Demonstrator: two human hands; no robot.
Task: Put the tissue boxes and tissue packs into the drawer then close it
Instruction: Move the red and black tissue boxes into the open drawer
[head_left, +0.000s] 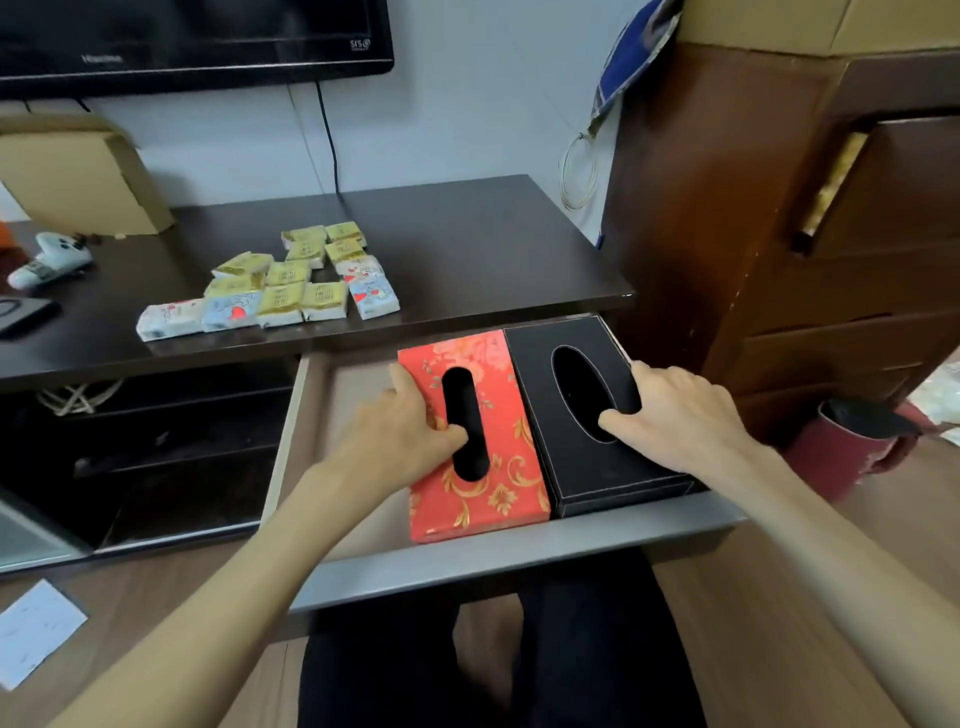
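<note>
1. Tissue boxes sit side by side, touching, in the open drawer (498, 558): a red floral box (488, 499) on the left and a black box (587, 462) on the right.
2. Left hand (410, 431) rests on the red box, its grip closed on the box with the thumb at the edge of the top slot and fingers along the left side.
3. Right hand (675, 410) holds the black box, thumb in the oval opening, fingers over the right edge.
4. Tissue packs (283, 283), yellow and white-blue, lie clustered on the desk (467, 249) behind the drawer.
5. Left of the packs on the desk are a white game controller (49, 260) and a cardboard box (78, 176).
</note>
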